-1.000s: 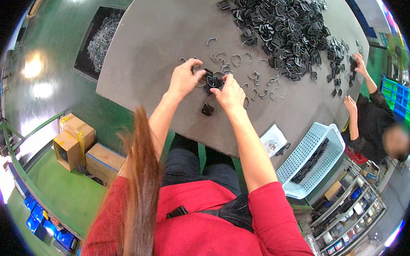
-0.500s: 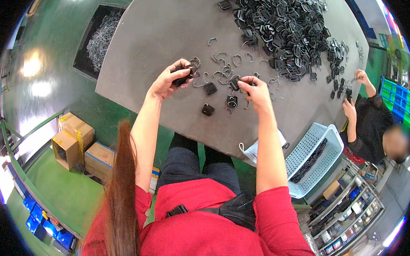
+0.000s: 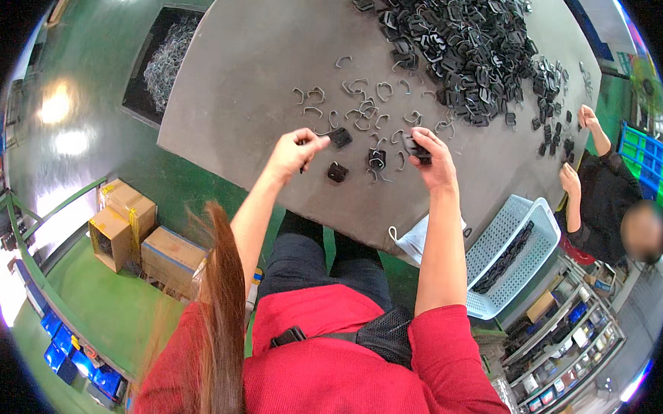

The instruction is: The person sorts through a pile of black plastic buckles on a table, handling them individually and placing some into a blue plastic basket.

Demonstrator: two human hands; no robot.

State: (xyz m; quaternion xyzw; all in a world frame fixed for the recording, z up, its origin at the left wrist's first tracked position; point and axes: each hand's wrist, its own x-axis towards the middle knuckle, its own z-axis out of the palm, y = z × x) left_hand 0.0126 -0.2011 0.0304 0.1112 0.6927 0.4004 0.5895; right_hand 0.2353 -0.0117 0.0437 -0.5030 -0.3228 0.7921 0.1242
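My left hand is over the grey table, its fingers drawn together. Their tips reach the left edge of a black plastic piece lying there; whether they grip it I cannot tell. Dark bits show by the palm, too hidden to name. My right hand is closed around black plastic pieces, held above the table. Between the hands lie another black piece and one with a wire hook. Loose bent metal hooks are scattered just beyond.
A big heap of black hooked pieces covers the table's far right. A light-blue basket holding black parts stands at the right, near a co-worker handling pieces. A black bin of wire hooks is left. A white cloth item lies at the near edge.
My left hand has moved right and nearer, and the black pieces once bunched in it no longer show there. My right hand has shifted right and now holds a larger bunch of black pieces.
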